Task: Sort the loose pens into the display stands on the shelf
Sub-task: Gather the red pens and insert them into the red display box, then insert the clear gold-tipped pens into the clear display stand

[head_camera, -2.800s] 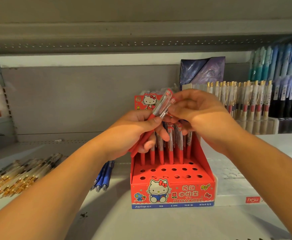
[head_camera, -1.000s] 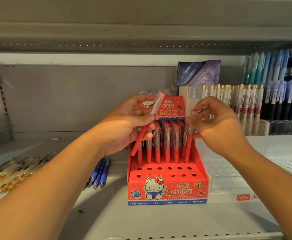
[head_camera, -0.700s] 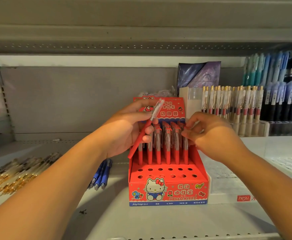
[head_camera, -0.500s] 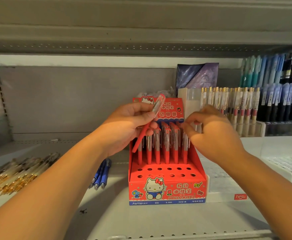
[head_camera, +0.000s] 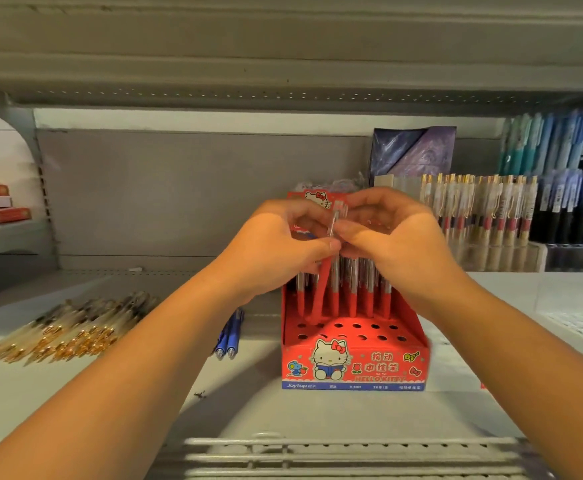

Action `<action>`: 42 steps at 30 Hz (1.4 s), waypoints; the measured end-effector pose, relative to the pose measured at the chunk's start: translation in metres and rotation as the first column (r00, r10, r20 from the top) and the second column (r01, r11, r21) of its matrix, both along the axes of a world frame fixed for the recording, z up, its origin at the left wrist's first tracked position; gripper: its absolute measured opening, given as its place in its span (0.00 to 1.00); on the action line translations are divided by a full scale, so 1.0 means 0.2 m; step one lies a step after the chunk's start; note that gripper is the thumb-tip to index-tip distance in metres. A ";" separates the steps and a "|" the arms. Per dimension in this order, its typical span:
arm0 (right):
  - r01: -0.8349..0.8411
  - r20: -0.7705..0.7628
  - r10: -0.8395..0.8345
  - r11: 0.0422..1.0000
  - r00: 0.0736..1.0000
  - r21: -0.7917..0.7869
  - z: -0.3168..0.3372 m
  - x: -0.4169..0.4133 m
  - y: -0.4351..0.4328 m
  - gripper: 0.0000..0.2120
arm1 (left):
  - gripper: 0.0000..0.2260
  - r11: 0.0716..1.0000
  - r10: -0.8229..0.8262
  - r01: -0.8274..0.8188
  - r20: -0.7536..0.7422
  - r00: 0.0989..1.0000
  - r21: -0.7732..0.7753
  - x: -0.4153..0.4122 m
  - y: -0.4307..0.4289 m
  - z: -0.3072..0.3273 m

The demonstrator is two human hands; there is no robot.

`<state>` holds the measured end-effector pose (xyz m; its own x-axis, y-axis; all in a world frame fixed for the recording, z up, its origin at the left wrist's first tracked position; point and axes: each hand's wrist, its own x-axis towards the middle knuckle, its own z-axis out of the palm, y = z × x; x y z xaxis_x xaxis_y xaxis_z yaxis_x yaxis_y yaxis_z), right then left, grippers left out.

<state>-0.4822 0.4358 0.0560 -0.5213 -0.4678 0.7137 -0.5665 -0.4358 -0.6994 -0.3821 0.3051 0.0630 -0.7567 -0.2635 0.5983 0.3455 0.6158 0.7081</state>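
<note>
1 pen (head_camera: pixel 320 293) in left hand (head_camera: pixel 283 245) and right hand (head_camera: pixel 400 244) over stand (head_camera: pixel 380 375)

Item: one person, seen as two arms only. Left hand (head_camera: pixel 283 244) and right hand (head_camera: pixel 397 244): bare, knuckles and thumbs visible, fingertips too blurred to show nail detail. Left forearm (head_camera: pixel 127 375) and right forearm (head_camera: pixel 508 341): bare along their whole visible length, smooth, narrow at the wrist and broadening toward the camera.

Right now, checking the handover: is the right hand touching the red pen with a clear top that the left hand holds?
Touching. The head view shows the right hand pinching the clear top of the red pen gripped by the left hand.
</note>
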 end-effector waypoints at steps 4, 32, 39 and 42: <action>-0.021 0.089 0.022 1.000 0.996 -0.004 0.02 0.02 -0.04 0.08 | 0.17 0.996 0.082 -0.082 -0.011 0.997 0.038 0.04 -0.05 -0.03; 0.099 -0.107 -0.066 0.934 0.992 0.343 -0.16 0.01 -0.17 0.12 | 0.25 0.903 0.025 -0.218 0.462 0.886 0.369 0.12 -0.04 -0.35; 0.246 -0.248 -0.165 0.906 0.955 0.343 -0.18 0.00 -0.13 0.10 | 0.23 0.893 -0.021 -0.192 0.462 0.887 0.408 0.15 -0.03 -0.34; 0.375 -0.348 -0.270 0.882 0.898 0.285 -0.19 0.03 -0.11 0.11 | 0.23 0.932 0.069 -0.223 0.466 0.882 0.284 0.21 -0.04 -0.33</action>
